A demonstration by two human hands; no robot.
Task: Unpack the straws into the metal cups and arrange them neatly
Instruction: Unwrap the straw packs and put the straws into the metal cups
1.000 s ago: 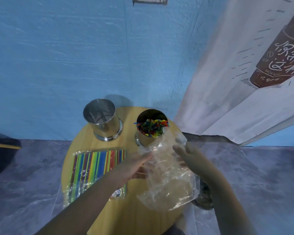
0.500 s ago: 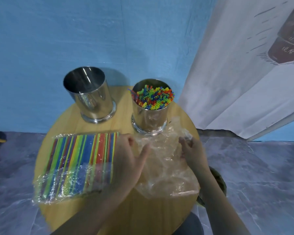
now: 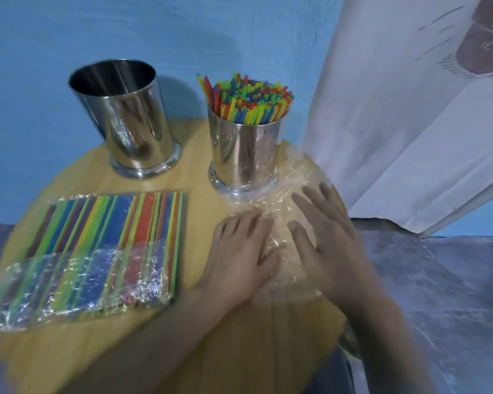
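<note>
Both hands are down flat on the round wooden counter (image 3: 239, 351). The left hand (image 3: 239, 260) and the right hand (image 3: 325, 243) lie side by side at about three o'clock on the top, palms down. They press on a crumpled clear plastic bag (image 3: 293, 172). Neither grip is closed round anything: the fingers are stretched out and spread wide on the plastic. The left thumb nearly meets the right one, though the blur keeps us from saying whether they touch.

The far edge of the bag runs up against the foot of a metal cup (image 3: 245, 157) at one o'clock. This cup is packed with bright straws (image 3: 251, 100) standing upright, red, blue, green and yellow, their open ends above the rim, and a few on the left stick up higher than the rest. At eleven o'clock we have the second metal cup (image 3: 131, 120), just beside the first but apart from it, its inside dark.

At nine o'clock a flat pack of straws (image 3: 103, 240) lies in its clear wrapper, hanging a little over the counter's edge. Behind it all are a blue wall (image 3: 182, 29) and, at two o'clock, a white curtain (image 3: 396, 123).
</note>
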